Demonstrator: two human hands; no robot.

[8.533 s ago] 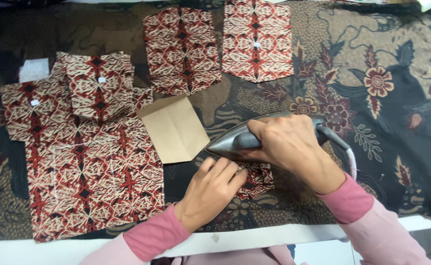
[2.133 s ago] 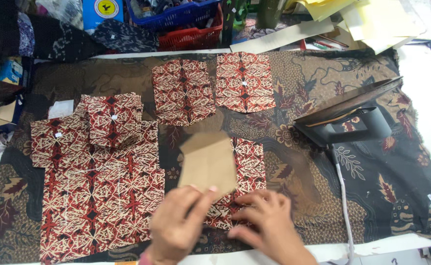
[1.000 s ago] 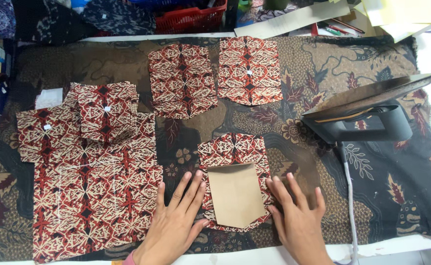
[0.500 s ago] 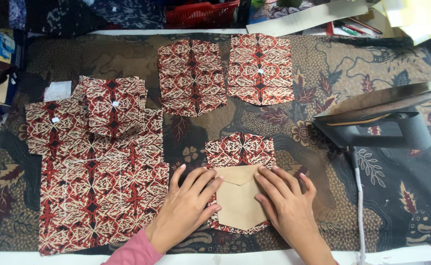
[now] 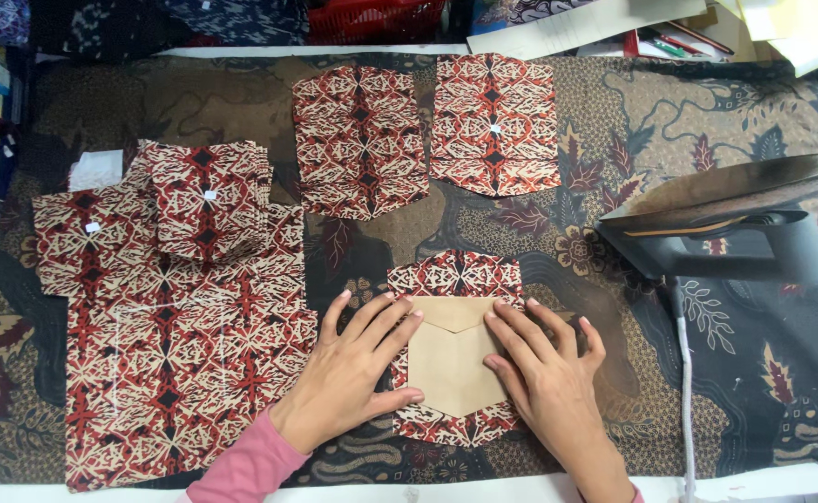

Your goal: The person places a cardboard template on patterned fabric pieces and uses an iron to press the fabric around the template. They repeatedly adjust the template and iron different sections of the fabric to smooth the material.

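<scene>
Near the table's front edge, I am pressing both hands flat, fingers spread, on a tan card (image 5: pixel 450 359) lying on a red patterned piece (image 5: pixel 456 276): my left hand (image 5: pixel 358 368) is covering its left side, my right hand (image 5: pixel 547 373) its right. Dark cloth (image 5: pixel 735 121) is lying bare around them, while an iron (image 5: pixel 730 224) is standing close on the right, its cord (image 5: pixel 686 391) running down beside my right wrist, and a red stack (image 5: pixel 176 307) is crowding the left, with two more pieces (image 5: pixel 427 130) lying beyond.

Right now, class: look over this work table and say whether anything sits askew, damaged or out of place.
Nothing looks damaged or spilled. The brown card template lies roughly centred on the red patterned fabric piece, left hand and right hand flat at its edges. The iron stands tipped up at the right, apart from the pieces.
</scene>
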